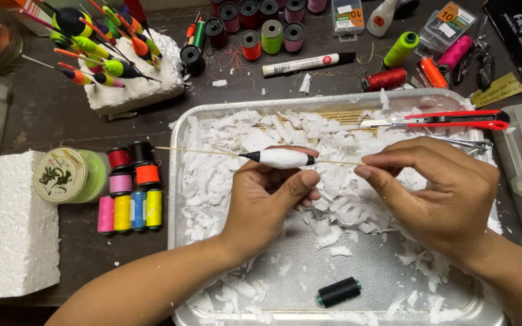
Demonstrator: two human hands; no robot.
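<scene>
Head view, looking down on a dark tabletop (49, 115). At the middle, a metal tray (357, 265) strewn with white foam shavings (225, 175). Above the tray's centre, a white float (280, 158) with a dark tip, threaded on a thin wooden stick (197, 150) lying level, left to right. Left hand (270, 196) under the float, thumb and fingertips closed round its white body, pinching it from below and behind. Right hand (439, 187) just beside the float's right end, fingers pressed together and curled, thumb and forefinger nipping the stick where it leaves the body. Float therefore between the two hands, held clear of the shavings.

Near the tray's front edge, a black spool (338, 291) lying on its side. Across the tray's back right corner, a red box cutter (454, 119).

Left of the tray, a cluster of small thread spools (131, 190) in red, pink, orange, yellow and blue, next to a round reel of green line (70, 175). At the tabletop's front left corner, a big white foam block (10, 226). At the back left, a second foam block (143, 81) stuck full of finished painted floats (101, 45). Along the back edge, more spools (261, 24) and a white marker pen (306, 64).
</scene>
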